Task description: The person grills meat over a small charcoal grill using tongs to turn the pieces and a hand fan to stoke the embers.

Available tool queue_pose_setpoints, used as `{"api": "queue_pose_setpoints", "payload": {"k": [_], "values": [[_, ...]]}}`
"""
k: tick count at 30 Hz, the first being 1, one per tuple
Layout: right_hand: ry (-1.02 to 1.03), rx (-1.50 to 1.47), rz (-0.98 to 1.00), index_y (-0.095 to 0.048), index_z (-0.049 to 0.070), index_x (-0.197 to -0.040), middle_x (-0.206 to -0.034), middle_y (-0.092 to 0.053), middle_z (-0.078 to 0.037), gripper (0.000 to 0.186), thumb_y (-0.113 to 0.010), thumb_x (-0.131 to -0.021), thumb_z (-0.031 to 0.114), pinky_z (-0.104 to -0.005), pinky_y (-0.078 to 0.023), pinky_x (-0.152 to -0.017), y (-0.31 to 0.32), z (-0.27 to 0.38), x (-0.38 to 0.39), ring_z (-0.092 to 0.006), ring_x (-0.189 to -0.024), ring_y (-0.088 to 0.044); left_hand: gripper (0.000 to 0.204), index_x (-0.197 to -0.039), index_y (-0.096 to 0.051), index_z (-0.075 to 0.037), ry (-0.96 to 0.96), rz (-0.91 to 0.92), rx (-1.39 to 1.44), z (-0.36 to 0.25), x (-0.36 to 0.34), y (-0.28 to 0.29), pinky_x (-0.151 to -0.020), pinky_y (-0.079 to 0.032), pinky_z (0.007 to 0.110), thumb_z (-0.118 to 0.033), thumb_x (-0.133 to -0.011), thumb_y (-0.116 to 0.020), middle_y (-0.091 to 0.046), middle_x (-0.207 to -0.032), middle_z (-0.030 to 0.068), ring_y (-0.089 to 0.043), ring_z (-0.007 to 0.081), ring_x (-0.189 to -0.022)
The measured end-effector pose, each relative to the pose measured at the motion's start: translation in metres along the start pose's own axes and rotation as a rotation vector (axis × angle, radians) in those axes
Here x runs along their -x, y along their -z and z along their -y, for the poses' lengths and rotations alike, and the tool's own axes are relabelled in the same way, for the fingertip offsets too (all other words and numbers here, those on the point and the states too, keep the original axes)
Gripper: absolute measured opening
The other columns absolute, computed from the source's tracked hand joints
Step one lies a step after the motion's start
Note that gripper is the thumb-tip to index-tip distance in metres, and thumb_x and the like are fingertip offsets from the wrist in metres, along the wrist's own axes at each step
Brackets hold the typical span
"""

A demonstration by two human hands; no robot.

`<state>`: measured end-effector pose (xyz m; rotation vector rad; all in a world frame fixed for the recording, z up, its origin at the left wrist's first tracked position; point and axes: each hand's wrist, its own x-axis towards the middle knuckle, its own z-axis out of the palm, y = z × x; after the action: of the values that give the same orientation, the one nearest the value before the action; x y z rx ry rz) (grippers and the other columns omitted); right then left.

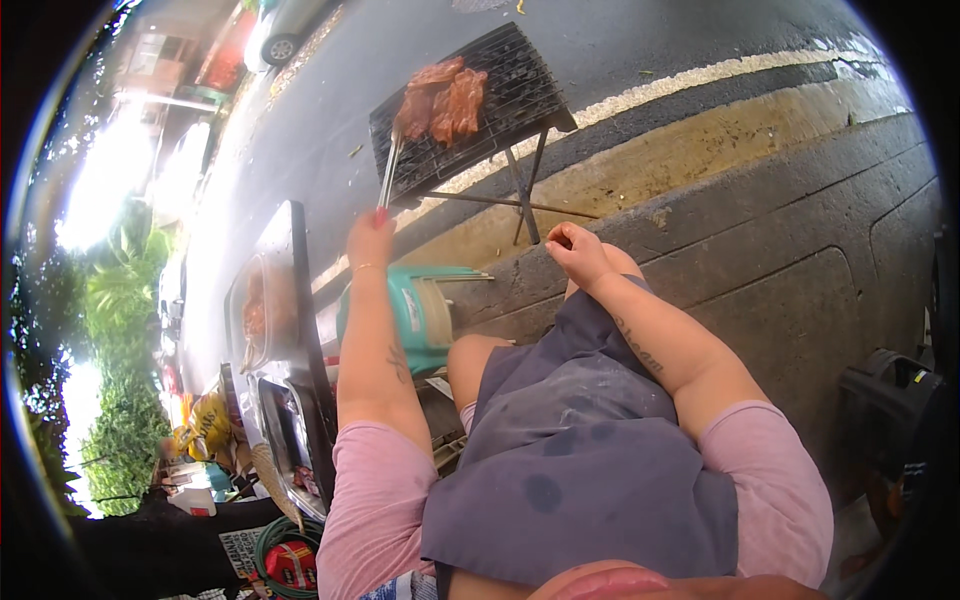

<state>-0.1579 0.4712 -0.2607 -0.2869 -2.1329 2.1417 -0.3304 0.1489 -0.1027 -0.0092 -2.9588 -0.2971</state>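
Reddish-brown meat slabs (455, 108), glossy, lie bunched together toward the left of the dark grill (520, 85); slim silver tongs (391, 170) reach from the near side to their left edge.

The left hand (370, 242) hides part of the tongs (392, 165), and the top edge crops the car (293, 36).

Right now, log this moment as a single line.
left hand: grips long silver metal tongs; tongs: tips at reddish-brown meat slices; meat: on black rectangular metal grill; right hand: fingers curled, nothing visibly held
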Motion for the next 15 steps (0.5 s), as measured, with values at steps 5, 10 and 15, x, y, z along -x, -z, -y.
{"api": "queue_pose_setpoints", "payload": {"k": [5, 10, 15], "values": [[0.008, 0.021, -0.002, -0.065, 0.000, -0.095, -0.085, -0.067, -0.014, 0.020, -0.069, -0.084, 0.017, -0.0352, -0.052, -0.073, 0.002, 0.002, -0.001, -0.0247, -0.077, -0.065, 0.040, -0.105, -0.071, -0.003, 0.133, 0.101, 0.131, -0.002, -0.002, -0.012, -0.086, -0.051, 0.045, -0.035, -0.081, -0.067, -0.070, -0.098, 0.0232, -0.067, 0.0399, -0.096], [-0.002, 0.007, 0.014, -0.065, 0.000, -0.094, -0.084, -0.067, -0.014, 0.020, -0.069, -0.084, 0.017, -0.0352, -0.051, -0.072, 0.000, 0.003, -0.001, -0.0238, -0.076, -0.065, 0.040, -0.104, -0.071, -0.003, 0.131, 0.126, 0.203, -0.002, 0.001, -0.014, -0.086, -0.051, 0.045, -0.036, -0.082, -0.066, -0.071, -0.098, 0.0232, -0.067, 0.0402, -0.097], [-0.014, 0.000, 0.000, -0.065, 0.000, -0.094, -0.084, -0.066, -0.013, 0.020, -0.069, -0.084, 0.017, -0.0352, -0.051, -0.071, 0.000, -0.002, -0.003, -0.0234, -0.076, -0.064, 0.040, -0.102, -0.071, -0.003, 0.110, 0.136, 0.011, -0.017, 0.004, 0.001, -0.085, -0.051, 0.046, -0.038, -0.083, -0.064, -0.071, -0.098, 0.0226, -0.066, 0.0411, -0.097]]}}
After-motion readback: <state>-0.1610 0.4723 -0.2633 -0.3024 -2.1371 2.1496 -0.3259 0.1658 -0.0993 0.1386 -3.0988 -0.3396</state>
